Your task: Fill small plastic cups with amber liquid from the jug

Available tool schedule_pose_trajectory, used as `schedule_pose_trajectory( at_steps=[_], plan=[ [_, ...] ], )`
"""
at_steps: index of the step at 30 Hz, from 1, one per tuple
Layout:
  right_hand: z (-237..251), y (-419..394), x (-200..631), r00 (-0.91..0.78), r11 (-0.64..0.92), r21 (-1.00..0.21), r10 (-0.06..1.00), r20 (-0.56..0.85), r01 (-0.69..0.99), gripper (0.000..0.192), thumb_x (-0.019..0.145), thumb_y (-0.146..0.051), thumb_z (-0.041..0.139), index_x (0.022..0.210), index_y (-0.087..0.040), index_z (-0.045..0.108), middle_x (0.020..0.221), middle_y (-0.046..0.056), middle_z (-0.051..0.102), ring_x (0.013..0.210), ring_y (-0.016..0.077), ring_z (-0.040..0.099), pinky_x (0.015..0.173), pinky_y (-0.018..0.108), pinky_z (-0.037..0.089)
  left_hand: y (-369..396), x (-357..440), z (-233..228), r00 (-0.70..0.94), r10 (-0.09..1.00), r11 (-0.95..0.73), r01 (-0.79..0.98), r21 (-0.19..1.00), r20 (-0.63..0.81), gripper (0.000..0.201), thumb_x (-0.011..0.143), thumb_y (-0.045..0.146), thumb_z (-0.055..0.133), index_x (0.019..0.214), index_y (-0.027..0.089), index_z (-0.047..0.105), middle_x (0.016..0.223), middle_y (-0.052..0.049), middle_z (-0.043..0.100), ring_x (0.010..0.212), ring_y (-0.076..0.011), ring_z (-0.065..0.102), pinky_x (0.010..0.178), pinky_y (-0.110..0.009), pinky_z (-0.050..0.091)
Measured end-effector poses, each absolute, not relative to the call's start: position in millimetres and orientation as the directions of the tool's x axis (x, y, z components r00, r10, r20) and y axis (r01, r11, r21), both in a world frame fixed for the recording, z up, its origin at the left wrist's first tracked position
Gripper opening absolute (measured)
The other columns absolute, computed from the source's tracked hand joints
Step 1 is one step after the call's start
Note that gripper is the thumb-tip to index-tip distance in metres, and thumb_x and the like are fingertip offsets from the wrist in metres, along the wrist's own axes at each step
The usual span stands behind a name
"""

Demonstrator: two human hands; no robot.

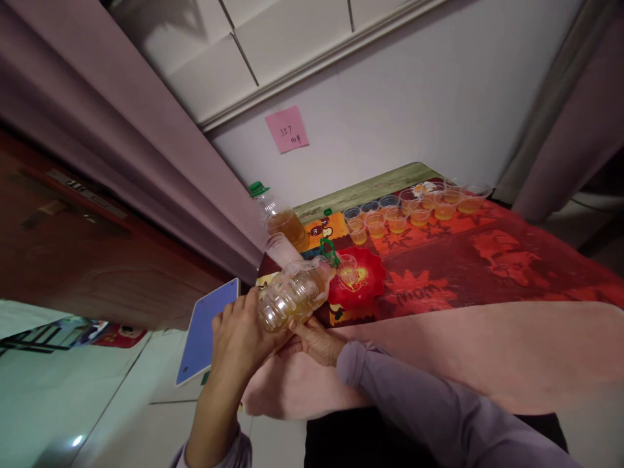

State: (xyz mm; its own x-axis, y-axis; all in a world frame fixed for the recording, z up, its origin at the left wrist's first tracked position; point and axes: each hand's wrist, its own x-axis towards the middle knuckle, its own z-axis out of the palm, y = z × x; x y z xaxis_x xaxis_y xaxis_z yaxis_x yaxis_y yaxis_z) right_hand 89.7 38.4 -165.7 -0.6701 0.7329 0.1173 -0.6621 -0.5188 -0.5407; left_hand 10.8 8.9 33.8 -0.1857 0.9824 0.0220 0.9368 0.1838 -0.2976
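Note:
Both of my hands hold a clear plastic bottle [292, 294] of amber liquid, tipped on its side with its green-ringed mouth towards a small clear cup [348, 268]. That cup stands on a red scalloped plate [363, 286]. My left hand [238, 338] wraps the bottle's base from the left. My right hand [314, 338] supports it from below. A second bottle [280, 220] with a green cap stands behind, part full of the same liquid.
A row of several small cups [397, 218] with amber liquid runs along the far side of the red patterned tablecloth [487, 260]. A stack of empty cups [281, 248] stands by the bottles. A blue board [205, 328] leans at the left. A pink note [287, 129] hangs on the wall.

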Motion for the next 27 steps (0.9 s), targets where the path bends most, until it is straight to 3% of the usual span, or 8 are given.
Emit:
schedule_pose_trajectory(
  at_steps=[16, 27],
  plan=[
    [-164.1, 38.6, 89.9, -0.672, -0.530, -0.529, 0.732, 0.110, -0.663, 0.088, 0.074, -0.075, 0.098, 0.138, -0.027, 0.061, 0.128, 0.007, 0.079, 0.102, 0.0227, 0.079, 0.086, 0.040, 0.067, 9.2, 11.0, 33.3, -0.175, 0.984, 0.176, 0.938, -0.298, 0.032, 0.082, 0.087, 0.059, 0.079, 0.152, 0.014, 0.059, 0.142, -0.022, 0.075, 0.129, -0.0432, 0.072, 0.106, -0.051, 0.053],
    [-167.3, 38.5, 89.3, -0.671, -0.525, -0.530, 0.732, 0.117, -0.665, 0.082, 0.078, -0.074, 0.097, 0.136, -0.026, 0.064, 0.126, 0.008, 0.079, 0.100, 0.0219, 0.079, 0.084, 0.039, 0.067, 9.0, 13.2, 34.9, -0.195, 0.981, 0.187, 0.934, -0.303, 0.007, 0.085, 0.088, 0.059, 0.078, 0.155, 0.011, 0.056, 0.144, -0.024, 0.073, 0.131, -0.0440, 0.071, 0.107, -0.052, 0.053]
  ],
)
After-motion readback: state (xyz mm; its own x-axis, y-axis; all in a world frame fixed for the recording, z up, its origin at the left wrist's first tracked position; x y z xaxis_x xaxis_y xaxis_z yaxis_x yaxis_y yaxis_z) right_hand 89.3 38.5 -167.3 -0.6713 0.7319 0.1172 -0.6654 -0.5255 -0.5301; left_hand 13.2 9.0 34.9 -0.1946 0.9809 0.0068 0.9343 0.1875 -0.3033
